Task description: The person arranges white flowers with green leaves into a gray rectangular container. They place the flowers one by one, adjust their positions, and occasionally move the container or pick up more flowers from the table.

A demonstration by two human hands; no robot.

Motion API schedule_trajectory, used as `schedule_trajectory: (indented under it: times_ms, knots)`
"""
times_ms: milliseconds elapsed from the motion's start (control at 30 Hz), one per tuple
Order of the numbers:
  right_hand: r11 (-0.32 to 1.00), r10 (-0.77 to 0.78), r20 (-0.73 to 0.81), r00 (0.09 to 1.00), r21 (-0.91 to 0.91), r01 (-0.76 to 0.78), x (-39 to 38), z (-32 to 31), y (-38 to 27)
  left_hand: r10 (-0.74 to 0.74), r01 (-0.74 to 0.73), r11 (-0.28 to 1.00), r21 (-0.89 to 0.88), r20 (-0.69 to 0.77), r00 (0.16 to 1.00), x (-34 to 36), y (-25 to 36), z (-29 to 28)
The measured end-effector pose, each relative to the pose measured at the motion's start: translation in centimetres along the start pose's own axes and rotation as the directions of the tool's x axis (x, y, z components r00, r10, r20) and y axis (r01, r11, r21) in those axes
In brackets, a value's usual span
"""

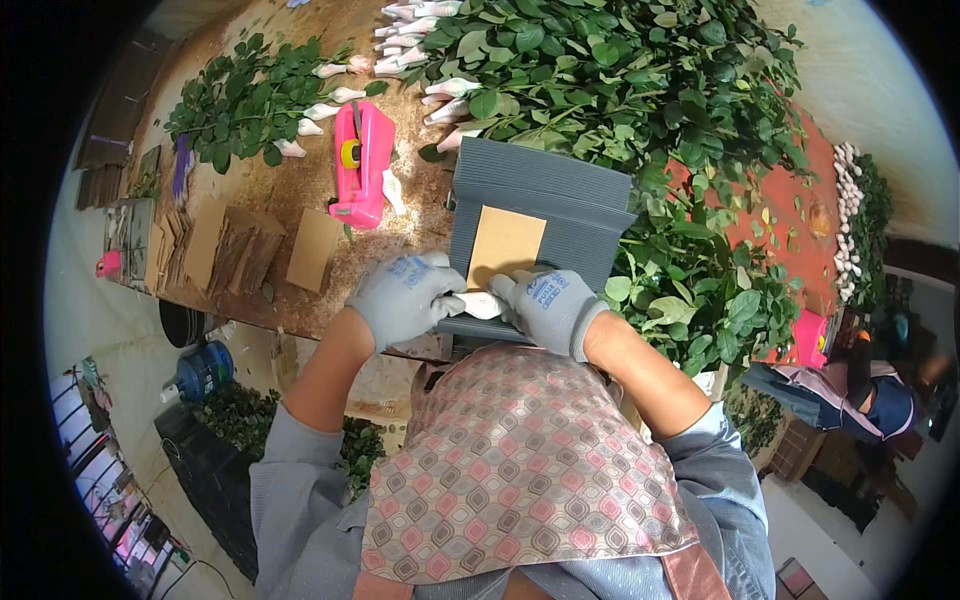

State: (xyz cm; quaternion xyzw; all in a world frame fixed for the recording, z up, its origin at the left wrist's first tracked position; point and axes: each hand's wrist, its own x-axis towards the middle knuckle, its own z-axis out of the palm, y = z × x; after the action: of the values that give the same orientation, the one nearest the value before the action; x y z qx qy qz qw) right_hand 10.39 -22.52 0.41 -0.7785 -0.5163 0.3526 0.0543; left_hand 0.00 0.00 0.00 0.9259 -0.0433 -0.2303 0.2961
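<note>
My left hand [408, 295], in a pale grey glove, is closed with its fingertips at one end of a white-wrapped flower bud [482, 305]. At the bud's other end, my gloved right hand [555, 305] is closed on it too. The bud lies crosswise at the near edge of a dark grey ribbed board [590, 215]. On that board a tan cardboard piece [508, 245] lies flat, its near edge partly behind my right fingers. Whether a stem is attached to the bud is hidden by my hands.
A pink tape dispenser [370, 165] stands left of the board, a loose wrapped bud [393, 192] beside it. Cardboard pieces [235, 250] stack at the left table edge. Leafy stems [620, 70] heap behind and rightward. Another person [870, 400] is at far right.
</note>
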Motion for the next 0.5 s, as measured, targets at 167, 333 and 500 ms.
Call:
schedule_trajectory:
  times_ms: [167,333,500]
  knots:
    - [0.991,-0.051,-0.091,0.995,0.119,0.062,-0.1,0.0,0.3,0.197,-0.197,0.926,0.321,0.034,0.980,0.6,-0.3,-0.3]
    - [0.991,-0.013,0.020,1.000,0.134,0.010,-0.1,-1.4,-0.1,0.374,-0.341,0.847,0.408,0.000,0.927,-0.3,-0.4,-0.9]
    - [0.997,-0.065,-0.020,0.998,0.046,0.066,0.1,-0.9,0.0,0.273,-0.212,0.860,0.463,-0.067,0.960,-2.6,-3.3,-1.9]
